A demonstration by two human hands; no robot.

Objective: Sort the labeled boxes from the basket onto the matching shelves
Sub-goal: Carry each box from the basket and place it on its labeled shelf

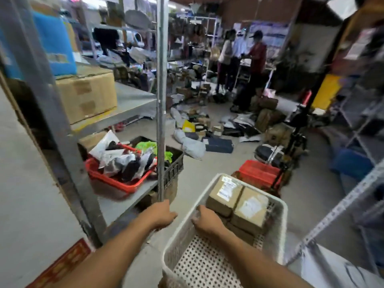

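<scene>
Curled around the shelf post (pixel 160 129), my left hand (pixel 161 215) grips it; my right hand (pixel 205 222) rests on boxes in one white basket (pixel 278 206), two labeled boxes (pixel 225 192) showing.

One white basket (pixel 276 213) at five o'clock holds at least three brown labelled boxes (pixel 225 192). At nine o'clock, one red basket (pixel 116 181) of parcels, one black crate (pixel 173 165); one large carton (pixel 89 94) above. Three people (pixel 241 59) at one o'clock.
</scene>
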